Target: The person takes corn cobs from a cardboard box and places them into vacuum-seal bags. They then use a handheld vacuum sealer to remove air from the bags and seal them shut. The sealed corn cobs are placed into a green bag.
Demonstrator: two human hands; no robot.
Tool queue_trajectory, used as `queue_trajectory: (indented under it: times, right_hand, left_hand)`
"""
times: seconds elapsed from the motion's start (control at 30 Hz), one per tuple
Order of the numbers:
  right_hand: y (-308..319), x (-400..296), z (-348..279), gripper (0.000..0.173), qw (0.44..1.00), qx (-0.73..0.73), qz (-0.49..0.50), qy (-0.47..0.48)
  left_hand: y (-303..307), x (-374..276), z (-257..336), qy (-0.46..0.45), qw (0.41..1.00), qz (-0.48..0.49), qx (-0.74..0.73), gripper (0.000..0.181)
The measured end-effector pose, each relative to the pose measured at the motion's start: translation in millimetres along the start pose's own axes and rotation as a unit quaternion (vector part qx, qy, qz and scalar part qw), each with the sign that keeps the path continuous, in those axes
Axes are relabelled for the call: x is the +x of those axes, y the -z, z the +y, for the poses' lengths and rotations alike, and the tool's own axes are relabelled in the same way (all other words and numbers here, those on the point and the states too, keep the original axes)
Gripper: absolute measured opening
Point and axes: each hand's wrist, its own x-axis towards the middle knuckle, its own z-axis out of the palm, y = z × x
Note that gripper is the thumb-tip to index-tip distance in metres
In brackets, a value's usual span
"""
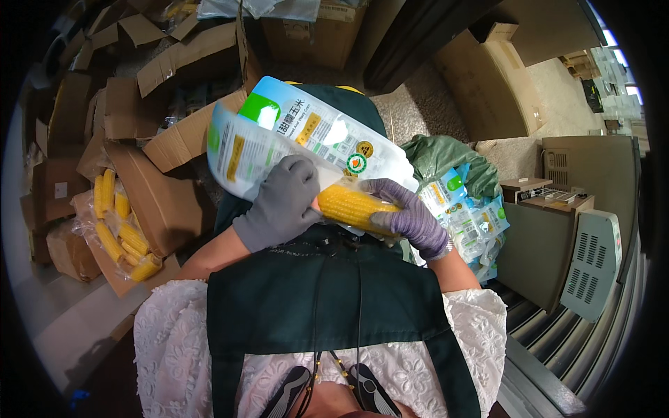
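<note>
A yellow corn cob (355, 206), apparently in clear plastic film, lies across my lap at the middle of the view. My right hand (410, 214), in a purple-grey knit glove, grips its right end. My left hand (287, 201), in a grey glove, pinches the edge of a printed plastic pouch (251, 151) by the cob's left end. Its fingertips are partly hidden. Behind the cob, another printed pouch (334, 130) in white, blue and green lies over my dark green apron (324, 292). How the two pouch sheets join is hidden.
At left, several bagged corn cobs (128, 235) rest on a carton flap beside open cardboard boxes (193, 57). A green sack (449, 159) and a heap of printed pouches (473, 224) lie at right, near a grey slotted metal unit (593, 266) and roller bars (554, 339).
</note>
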Motion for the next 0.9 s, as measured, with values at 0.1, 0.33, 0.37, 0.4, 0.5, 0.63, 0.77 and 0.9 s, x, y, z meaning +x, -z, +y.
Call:
queue_trajectory:
  times: [0.1,0.33,0.37,0.4,0.5,0.63,0.77,0.9]
  right_hand:
    - [-14,-1,-22,0.063,1.0,-0.005,-0.001,-0.002]
    - [-23,21,-18,0.069,0.962,0.262,-0.004,0.075]
    - [-31,18,-24,0.068,0.966,0.239,0.033,0.089]
    - [-32,17,-25,0.066,0.978,0.172,0.054,0.108]
    - [-32,10,-48,0.052,0.989,0.051,0.03,0.139]
    - [-36,31,-29,0.051,0.898,-0.218,0.064,0.378]
    - [-55,47,-31,0.068,0.874,-0.302,0.075,0.375]
    - [-56,57,-48,0.069,0.992,0.055,-0.1,0.056]
  left_hand:
    - [20,5,12,-0.08,0.996,-0.02,0.031,0.024]
    - [38,-8,-8,-0.02,0.996,0.084,-0.016,0.02]
    - [37,-9,-11,-0.006,0.995,0.102,-0.022,0.02]
    - [37,-11,-14,-0.002,0.993,0.114,-0.021,0.018]
    - [48,-12,-19,0.004,0.992,0.125,-0.024,0.017]
    - [46,-9,-18,-0.047,0.989,0.139,0.032,0.018]
    - [39,0,-19,-0.075,0.987,0.132,0.057,0.024]
    - [45,5,-14,-0.123,0.988,0.085,0.043,0.023]
